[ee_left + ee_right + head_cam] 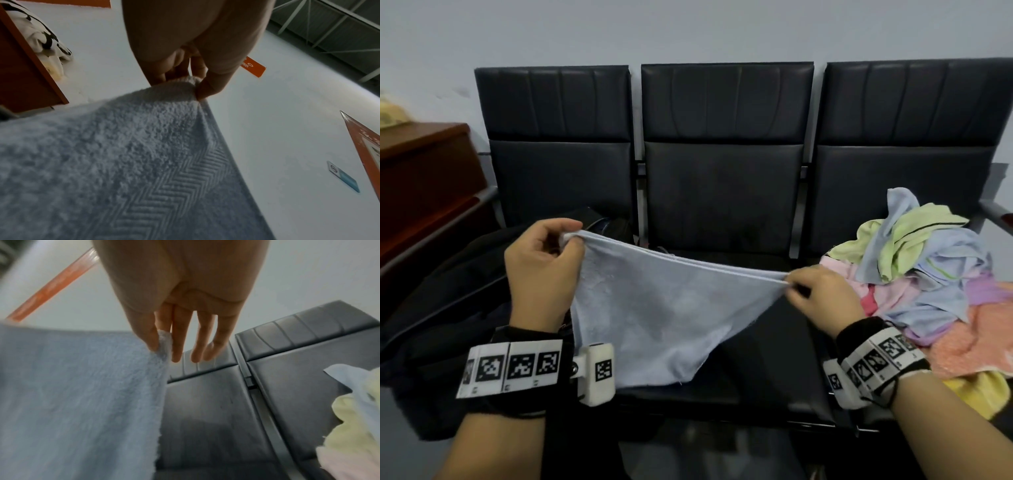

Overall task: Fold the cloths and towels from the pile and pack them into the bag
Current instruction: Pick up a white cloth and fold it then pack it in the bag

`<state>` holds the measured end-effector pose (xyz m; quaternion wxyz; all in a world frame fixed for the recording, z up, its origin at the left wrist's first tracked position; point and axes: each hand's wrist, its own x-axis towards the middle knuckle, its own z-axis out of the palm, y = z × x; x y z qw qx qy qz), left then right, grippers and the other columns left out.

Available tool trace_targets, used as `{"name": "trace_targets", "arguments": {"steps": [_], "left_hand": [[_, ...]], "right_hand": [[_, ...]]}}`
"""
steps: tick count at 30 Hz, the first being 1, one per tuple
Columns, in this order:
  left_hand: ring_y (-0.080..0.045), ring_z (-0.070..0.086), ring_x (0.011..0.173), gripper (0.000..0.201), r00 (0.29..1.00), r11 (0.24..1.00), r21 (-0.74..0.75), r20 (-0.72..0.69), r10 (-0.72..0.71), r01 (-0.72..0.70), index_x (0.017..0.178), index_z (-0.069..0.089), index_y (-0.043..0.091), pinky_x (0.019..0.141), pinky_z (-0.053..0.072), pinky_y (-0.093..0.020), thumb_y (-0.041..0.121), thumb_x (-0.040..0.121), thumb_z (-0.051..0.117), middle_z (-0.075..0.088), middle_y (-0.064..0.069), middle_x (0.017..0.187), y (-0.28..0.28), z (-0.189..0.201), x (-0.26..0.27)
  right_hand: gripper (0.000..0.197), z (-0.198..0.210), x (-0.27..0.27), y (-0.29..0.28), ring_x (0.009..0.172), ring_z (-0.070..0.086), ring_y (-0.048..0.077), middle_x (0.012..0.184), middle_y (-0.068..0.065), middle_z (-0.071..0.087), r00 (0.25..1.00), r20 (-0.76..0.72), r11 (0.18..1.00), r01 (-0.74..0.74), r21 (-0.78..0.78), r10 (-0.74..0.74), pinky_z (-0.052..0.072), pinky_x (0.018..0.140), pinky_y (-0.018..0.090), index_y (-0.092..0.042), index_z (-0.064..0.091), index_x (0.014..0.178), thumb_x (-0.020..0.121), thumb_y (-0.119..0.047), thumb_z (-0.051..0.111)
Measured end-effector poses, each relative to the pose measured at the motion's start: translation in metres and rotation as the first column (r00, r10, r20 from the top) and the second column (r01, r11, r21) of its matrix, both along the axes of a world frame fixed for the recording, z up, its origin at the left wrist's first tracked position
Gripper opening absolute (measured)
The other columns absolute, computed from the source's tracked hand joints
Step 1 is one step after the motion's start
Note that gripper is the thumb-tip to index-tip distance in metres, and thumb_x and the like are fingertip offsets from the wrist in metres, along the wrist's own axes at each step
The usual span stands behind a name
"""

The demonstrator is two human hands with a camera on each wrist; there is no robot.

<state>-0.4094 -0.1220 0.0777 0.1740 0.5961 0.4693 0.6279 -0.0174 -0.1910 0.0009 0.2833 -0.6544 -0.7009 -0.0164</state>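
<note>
A pale blue towel hangs doubled over in the air above the middle seat, stretched between both hands. My left hand pinches its upper left corner, seen close in the left wrist view at the towel under my left hand. My right hand pinches the right corner between thumb and forefinger, the other fingers straight; the right wrist view has my right hand on the towel. A pile of coloured cloths lies on the right seat. The black bag sits on the left seat.
Three joined black padded seats stand against a grey wall. A brown wooden cabinet is at the far left. The middle seat cushion lies bare beneath the towel. A metal armrest closes the right end.
</note>
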Motion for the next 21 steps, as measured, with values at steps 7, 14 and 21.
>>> {"name": "trace_targets", "arguments": {"steps": [7,14,21], "left_hand": [[0.007,0.059,0.07,0.021,0.998,0.997,0.059,0.003,0.057,-0.057,0.096,0.071,0.02,0.067,0.045,-0.006,0.006,0.085,0.059,0.067,0.013,0.083,0.008,0.023,-0.003],[0.007,0.06,0.072,0.022,0.999,0.996,0.081,-0.019,0.05,-0.049,0.096,0.071,0.02,0.069,0.046,-0.006,0.005,0.085,0.06,0.067,0.013,0.085,-0.002,0.029,-0.008],[0.006,0.058,0.067,0.022,0.998,0.992,0.11,-0.023,0.059,-0.056,0.096,0.07,0.021,0.063,0.043,-0.004,0.005,0.085,0.059,0.065,0.013,0.081,-0.003,0.037,-0.016]], "right_hand": [[0.033,0.082,0.004,-0.003,0.07,0.065,-0.005,0.078,-0.017,0.073,0.836,-0.542,0.966,0.07,0.249,0.079,0.047,0.064,0.005,-0.035,0.071,0.076,0.08,-0.002,0.072],[0.022,0.104,0.0,-0.033,0.055,0.065,0.012,0.08,-0.005,0.073,0.816,-0.554,0.95,0.019,0.312,0.165,0.052,0.056,0.017,-0.028,0.071,0.081,0.088,-0.006,0.07],[0.02,0.125,-0.001,-0.04,0.045,0.06,0.018,0.07,-0.001,0.066,0.754,-0.612,0.918,0.029,0.396,0.24,0.052,0.044,0.023,-0.023,0.073,0.098,0.088,-0.007,0.071]]}}
